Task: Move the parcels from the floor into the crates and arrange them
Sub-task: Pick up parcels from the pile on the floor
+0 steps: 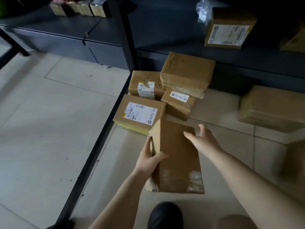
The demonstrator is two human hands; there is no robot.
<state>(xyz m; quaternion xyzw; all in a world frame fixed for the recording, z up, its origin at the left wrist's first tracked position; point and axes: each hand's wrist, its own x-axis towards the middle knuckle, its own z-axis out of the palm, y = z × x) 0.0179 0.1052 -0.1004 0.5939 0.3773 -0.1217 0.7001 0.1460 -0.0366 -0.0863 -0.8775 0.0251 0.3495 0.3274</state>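
Gripping a long brown parcel [177,156] by its left edge, just above the tiled floor [49,121].

Reaching forward and down with both bare forearms from the bottom of the view. Left hand [149,160] clamped on the parcel's left side, thumb lying across the top face, fingers [150,142] wrapped over the edge. Right hand [202,140] stretched over the parcel's far right corner, fingers spread apart, palm down, contact with the cardboard not clear. Just beyond, a cluster of four taped parcels [140,113] on the floor beside a dark shelf frame [92,146], the top one [187,74] stacked on others. Further right, another parcel [272,106] on the floor, well apart. Higher up, a labelled box [229,29] on a dark shelf.
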